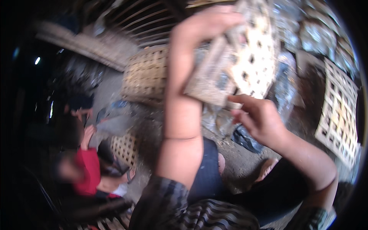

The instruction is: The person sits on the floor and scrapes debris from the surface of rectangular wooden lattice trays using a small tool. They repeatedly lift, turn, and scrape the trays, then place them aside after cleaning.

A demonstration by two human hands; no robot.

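Observation:
Before me, tilted and blurred, is a pale woven bamboo basket (256,60) with square gaps in its weave. A flat, wood-like piece (212,80) lies along its near side. My left hand (218,21) reaches up and grips the basket's far edge, its fingertips partly hidden. My right hand (260,119) is at the lower corner of the flat piece, index finger against it and thumb bent below. Blur hides whether something small is between these fingers.
A woven basket (145,74) stands left of my arm, and a woven panel (339,115) leans at right. Filled clear plastic bags (316,34) are piled at upper right. A black plastic bag (247,139) lies on the floor. A person in red (89,169) sits at left beside another basket (125,149).

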